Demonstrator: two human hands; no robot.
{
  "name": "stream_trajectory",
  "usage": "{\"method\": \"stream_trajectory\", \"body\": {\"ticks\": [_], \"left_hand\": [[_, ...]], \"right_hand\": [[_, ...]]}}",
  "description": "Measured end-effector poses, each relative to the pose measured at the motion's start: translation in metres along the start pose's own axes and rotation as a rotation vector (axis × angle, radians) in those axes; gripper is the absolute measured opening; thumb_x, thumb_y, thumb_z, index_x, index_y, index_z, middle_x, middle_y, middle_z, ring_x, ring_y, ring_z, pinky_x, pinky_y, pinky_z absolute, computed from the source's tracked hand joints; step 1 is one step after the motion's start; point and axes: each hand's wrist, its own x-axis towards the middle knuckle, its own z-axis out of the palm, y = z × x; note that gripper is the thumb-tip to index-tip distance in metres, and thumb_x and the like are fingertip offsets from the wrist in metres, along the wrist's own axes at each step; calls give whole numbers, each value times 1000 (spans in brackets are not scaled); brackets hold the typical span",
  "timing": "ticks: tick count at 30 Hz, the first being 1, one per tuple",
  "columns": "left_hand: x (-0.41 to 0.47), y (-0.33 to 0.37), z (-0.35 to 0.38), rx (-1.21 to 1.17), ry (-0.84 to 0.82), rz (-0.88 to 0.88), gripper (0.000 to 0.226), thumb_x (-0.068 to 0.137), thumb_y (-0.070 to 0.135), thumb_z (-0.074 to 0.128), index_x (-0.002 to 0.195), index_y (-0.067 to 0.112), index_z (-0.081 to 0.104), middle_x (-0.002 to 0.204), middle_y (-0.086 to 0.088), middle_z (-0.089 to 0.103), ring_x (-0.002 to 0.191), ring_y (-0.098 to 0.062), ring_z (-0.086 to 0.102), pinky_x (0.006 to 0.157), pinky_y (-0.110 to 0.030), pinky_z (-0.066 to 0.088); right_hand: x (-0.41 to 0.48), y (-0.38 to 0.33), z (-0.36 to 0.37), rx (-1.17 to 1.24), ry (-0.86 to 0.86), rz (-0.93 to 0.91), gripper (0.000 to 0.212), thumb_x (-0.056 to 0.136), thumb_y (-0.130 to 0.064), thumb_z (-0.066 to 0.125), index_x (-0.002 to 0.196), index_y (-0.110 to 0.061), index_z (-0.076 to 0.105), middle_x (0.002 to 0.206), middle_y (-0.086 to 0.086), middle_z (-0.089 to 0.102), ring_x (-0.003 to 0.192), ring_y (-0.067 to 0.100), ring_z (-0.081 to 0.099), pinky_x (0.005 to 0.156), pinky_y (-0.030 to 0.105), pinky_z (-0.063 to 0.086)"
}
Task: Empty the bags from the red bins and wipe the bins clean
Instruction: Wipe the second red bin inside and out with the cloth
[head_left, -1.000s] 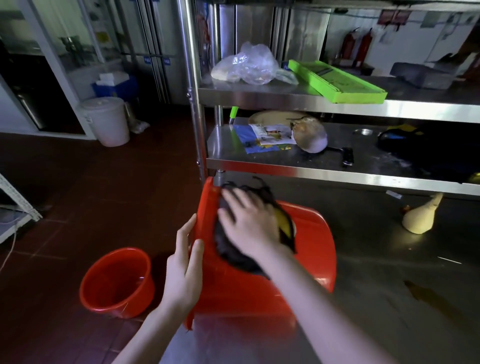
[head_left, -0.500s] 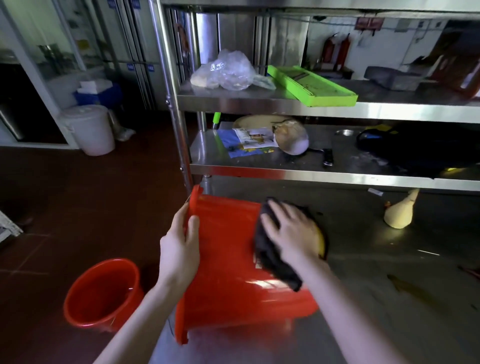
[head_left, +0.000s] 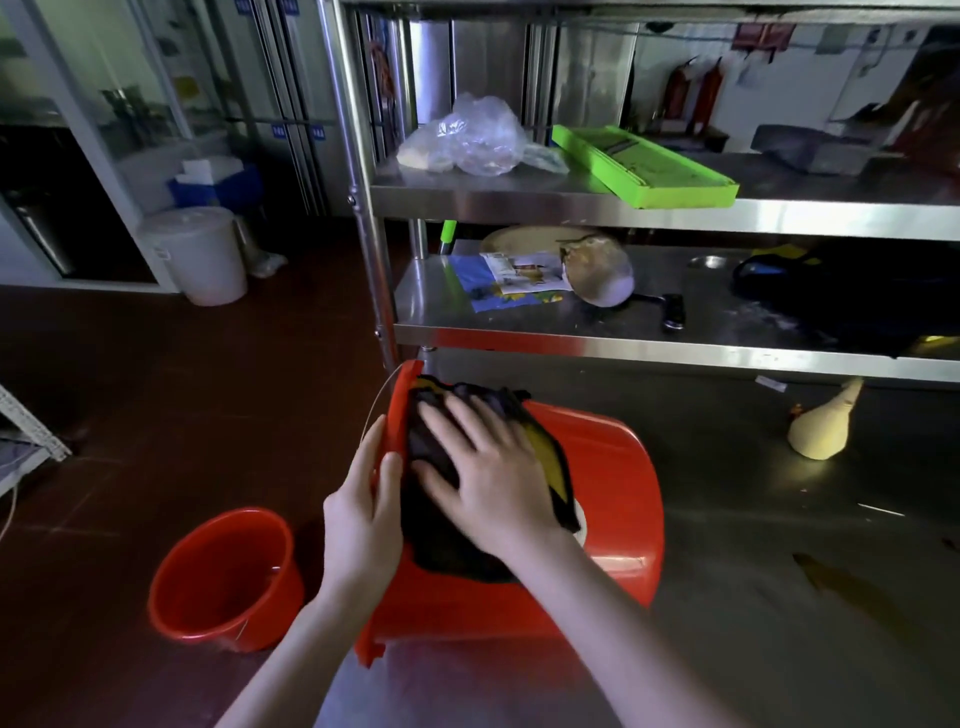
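Observation:
A red bin (head_left: 613, 499) lies on its side on the steel table, its rim pointing left. My left hand (head_left: 363, 514) grips that rim and holds the bin still. My right hand (head_left: 493, 473) presses flat on a dark cloth (head_left: 441, 540) with a yellow side, spread over the bin's outer wall close to the rim. A second red bin (head_left: 228, 577) stands upright on the floor at the lower left, with nothing visible inside it.
The steel table (head_left: 779, 623) carries a cream bottle-like object (head_left: 823, 426) at the right and a dark smear. A steel shelf rack (head_left: 571, 208) behind holds a clear plastic bag (head_left: 467, 137) and a green tray (head_left: 644, 166). A white lidded bucket (head_left: 200, 252) stands on the floor.
My right hand slid the cloth from the middle of the bin's wall back to the left, up against the rim. My left hand kept its hold on the rim.

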Motion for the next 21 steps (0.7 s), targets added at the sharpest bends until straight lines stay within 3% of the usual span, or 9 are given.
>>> {"method": "stream_trajectory", "body": {"ticks": [1,3,5,7,11,13,15,18,21], "left_hand": [[-6,-3,-2,-3,1,12,39,101,33,45,138,43,44,85,34,65,71,21,55,63,2,40],[-22,-8,-5,-28,6,24,40,98,44,41,137,51,43,56,16,59,43,1,47,42,-13,37],[-39,-14,-8,-33,26,49,39,97,48,39,135,57,41,53,1,55,37,-5,41,37,-21,35],[-54,-20,-8,-51,34,71,38,100,41,39,135,56,41,51,4,53,36,-4,39,37,-18,34],[-57,-25,-7,-78,22,75,42,96,35,40,138,45,43,50,6,51,37,-3,39,42,-13,34],[-50,-22,-11,-66,-6,40,41,93,46,38,134,50,42,63,3,62,45,-3,49,49,-12,39],[-36,-15,-16,-106,-82,-12,41,90,56,38,130,51,43,96,9,71,74,1,65,65,-14,49],[12,3,-12,-186,-181,-117,47,91,57,43,134,39,48,126,15,61,119,-4,55,103,-31,44],[57,25,12,-25,-180,-245,52,95,52,45,140,27,46,133,0,57,115,-12,52,96,-29,38]], "right_hand": [[-3,14,-3,-19,17,63,57,94,-60,32,144,-35,42,149,-5,45,137,21,41,110,38,35],[-7,51,-15,-93,-57,236,56,96,-56,21,145,-37,40,149,-8,43,135,18,42,109,33,34],[-8,92,-30,-107,-259,413,64,90,-42,4,148,-38,29,155,-8,33,137,19,36,109,33,33],[-1,117,-41,-126,-448,512,57,94,-28,12,150,-38,21,158,-4,23,138,27,33,108,38,35],[29,67,-24,-92,-392,332,54,95,-33,17,147,-37,27,155,-8,29,136,26,37,106,43,37],[33,16,-9,4,-222,205,51,96,-48,24,144,-38,37,151,-12,39,135,21,40,108,42,34],[22,-23,-2,-7,-116,51,56,93,-53,29,143,-33,42,151,-9,41,137,24,39,110,46,31],[-7,-35,6,-31,-10,-29,57,95,-50,33,147,-27,38,153,-4,37,141,28,34,114,49,27],[-26,-27,7,5,29,-56,57,96,-52,35,148,-29,35,155,-6,35,144,26,28,116,49,24]]}}
